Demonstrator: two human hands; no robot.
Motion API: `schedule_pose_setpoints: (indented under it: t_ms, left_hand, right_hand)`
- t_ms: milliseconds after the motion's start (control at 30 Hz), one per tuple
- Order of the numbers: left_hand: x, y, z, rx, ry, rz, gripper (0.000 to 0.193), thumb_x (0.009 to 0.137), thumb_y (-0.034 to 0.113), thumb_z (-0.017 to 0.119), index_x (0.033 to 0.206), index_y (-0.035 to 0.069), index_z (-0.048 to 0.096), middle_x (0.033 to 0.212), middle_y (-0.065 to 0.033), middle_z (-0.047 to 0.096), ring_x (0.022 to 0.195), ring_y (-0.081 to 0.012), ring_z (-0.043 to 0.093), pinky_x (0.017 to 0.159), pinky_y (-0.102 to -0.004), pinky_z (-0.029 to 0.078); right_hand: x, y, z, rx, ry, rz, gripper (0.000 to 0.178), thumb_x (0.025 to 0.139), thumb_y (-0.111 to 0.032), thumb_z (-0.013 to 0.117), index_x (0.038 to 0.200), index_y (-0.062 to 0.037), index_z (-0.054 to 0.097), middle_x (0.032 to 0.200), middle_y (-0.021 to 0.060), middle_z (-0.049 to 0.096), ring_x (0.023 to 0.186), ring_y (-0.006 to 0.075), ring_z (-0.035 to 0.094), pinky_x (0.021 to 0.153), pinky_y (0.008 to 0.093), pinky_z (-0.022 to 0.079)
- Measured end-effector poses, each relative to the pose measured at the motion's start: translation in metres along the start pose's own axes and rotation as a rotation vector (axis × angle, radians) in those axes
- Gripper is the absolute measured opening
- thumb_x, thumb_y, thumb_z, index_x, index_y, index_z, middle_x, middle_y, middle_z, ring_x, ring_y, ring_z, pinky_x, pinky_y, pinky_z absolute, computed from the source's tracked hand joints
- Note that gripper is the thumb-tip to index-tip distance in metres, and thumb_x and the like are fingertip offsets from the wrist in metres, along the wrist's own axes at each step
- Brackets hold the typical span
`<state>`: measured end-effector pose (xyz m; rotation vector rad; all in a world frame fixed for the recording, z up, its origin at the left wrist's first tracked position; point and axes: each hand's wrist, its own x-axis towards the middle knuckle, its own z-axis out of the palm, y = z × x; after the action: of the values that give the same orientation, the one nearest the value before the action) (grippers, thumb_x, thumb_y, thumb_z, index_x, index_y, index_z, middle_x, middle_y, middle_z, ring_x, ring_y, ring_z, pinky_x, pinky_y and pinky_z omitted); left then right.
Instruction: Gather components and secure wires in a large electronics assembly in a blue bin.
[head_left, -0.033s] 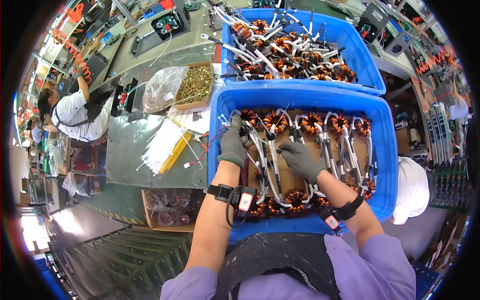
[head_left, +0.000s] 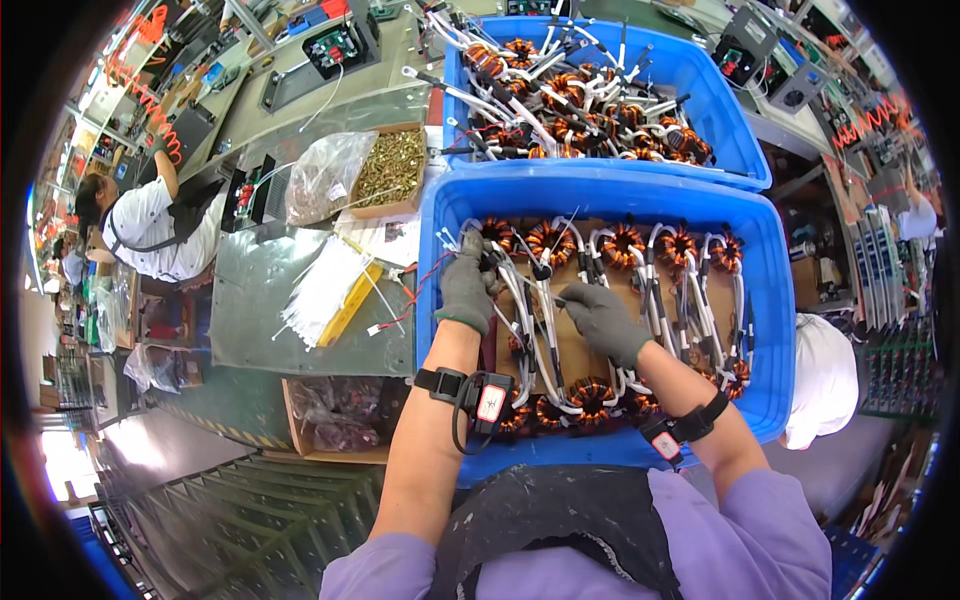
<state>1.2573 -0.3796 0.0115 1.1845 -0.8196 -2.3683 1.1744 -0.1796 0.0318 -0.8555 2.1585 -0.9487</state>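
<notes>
In the near blue bin (head_left: 610,182), copper-wound ring coils (head_left: 622,246) with white and black leads lie in two rows on cardboard. My left hand (head_left: 465,288), in a grey glove, is closed around white leads (head_left: 508,275) at the bin's left side, by a coil (head_left: 497,235). Its fingertips are partly hidden among the wires. To its right, my gloved right hand (head_left: 606,322) pinches the end of a thin strip, apparently a cable tie, above the leads of the neighbouring coils. A thin red wire (head_left: 432,270) hangs over the left rim.
Behind stands another blue bin (head_left: 738,125) heaped with coils. On the bench to the left lie white cable ties (head_left: 325,290) on a yellow holder, a box of brass-coloured fasteners (head_left: 392,168) and a plastic bag (head_left: 328,178). A co-worker (head_left: 160,220) works at far left; a white-covered shape (head_left: 825,380) is beside the bin.
</notes>
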Motion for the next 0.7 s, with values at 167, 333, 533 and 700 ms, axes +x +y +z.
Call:
schedule_pose_setpoints:
  t_ms: [167, 333, 533, 700]
  left_hand:
    - [-0.003, 0.002, 0.004, 0.008, 0.021, -0.028, 0.033, 0.092, 0.043, 0.064, 0.083, 0.011, 0.061, 0.064, 0.0007, 0.052, 0.044, -0.0092, 0.034, 0.043, -0.0255, 0.027]
    - [-0.003, 0.003, 0.003, 0.028, -0.013, 0.007, 0.032, 0.094, 0.042, 0.061, 0.082, 0.012, 0.061, 0.065, 0.0001, 0.053, 0.043, -0.0091, 0.032, 0.043, -0.0267, 0.027]
    - [-0.003, -0.002, 0.002, 0.049, -0.006, 0.018, 0.031, 0.093, 0.043, 0.063, 0.090, 0.012, 0.060, 0.068, 0.0038, 0.053, 0.045, -0.0058, 0.037, 0.043, -0.0194, 0.034]
    - [-0.003, -0.001, 0.002, -0.269, -0.354, -0.087, 0.040, 0.095, 0.050, 0.055, 0.098, 0.010, 0.058, 0.071, 0.0040, 0.050, 0.048, -0.0034, 0.032, 0.044, -0.0191, 0.029]
  right_hand:
    - [-0.007, 0.001, -0.003, -0.002, 0.014, -0.066, 0.022, 0.091, -0.016, 0.053, 0.103, -0.0021, 0.065, 0.086, 0.0153, 0.064, 0.078, 0.0268, 0.061, 0.071, 0.0372, 0.047]
    - [0.002, -0.005, 0.006, -0.024, 0.033, -0.059, 0.023, 0.091, -0.019, 0.054, 0.104, -0.0039, 0.065, 0.089, 0.0171, 0.066, 0.084, 0.0299, 0.064, 0.077, 0.0378, 0.049]
    - [0.015, -0.008, 0.019, -0.046, 0.016, -0.075, 0.030, 0.091, -0.026, 0.055, 0.112, -0.0057, 0.064, 0.098, 0.0184, 0.067, 0.089, 0.0316, 0.066, 0.081, 0.0392, 0.050]
    - [0.019, -0.005, 0.031, -0.067, 0.073, -0.103, 0.026, 0.092, -0.027, 0.053, 0.108, -0.0077, 0.059, 0.086, 0.0229, 0.064, 0.080, 0.0422, 0.062, 0.073, 0.0487, 0.048]
